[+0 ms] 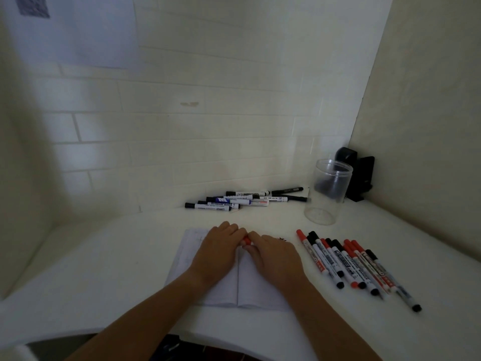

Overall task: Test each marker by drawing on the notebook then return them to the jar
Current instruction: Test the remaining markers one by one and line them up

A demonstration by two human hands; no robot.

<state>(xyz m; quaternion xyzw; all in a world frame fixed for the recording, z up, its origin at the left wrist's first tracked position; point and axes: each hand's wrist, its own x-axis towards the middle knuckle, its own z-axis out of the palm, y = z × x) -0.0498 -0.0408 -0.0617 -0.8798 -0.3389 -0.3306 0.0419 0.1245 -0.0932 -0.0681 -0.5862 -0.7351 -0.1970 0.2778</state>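
2 marker piles (356,267) flank notebook (229,287) on white table (104,269), tiled wall (182,113).

both hands, left hand (221,247) and right hand (273,254), grip a red marker (246,241) over the notebook (182,256); jar (328,191) beyond notebook, upright.

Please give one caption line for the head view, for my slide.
Both hands grip a red marker over the open notebook, near an empty jar.

2 bare forearms run up from the bottom edge to the left hand (220,252) and right hand (276,256); no sleeves, rings or watch show.
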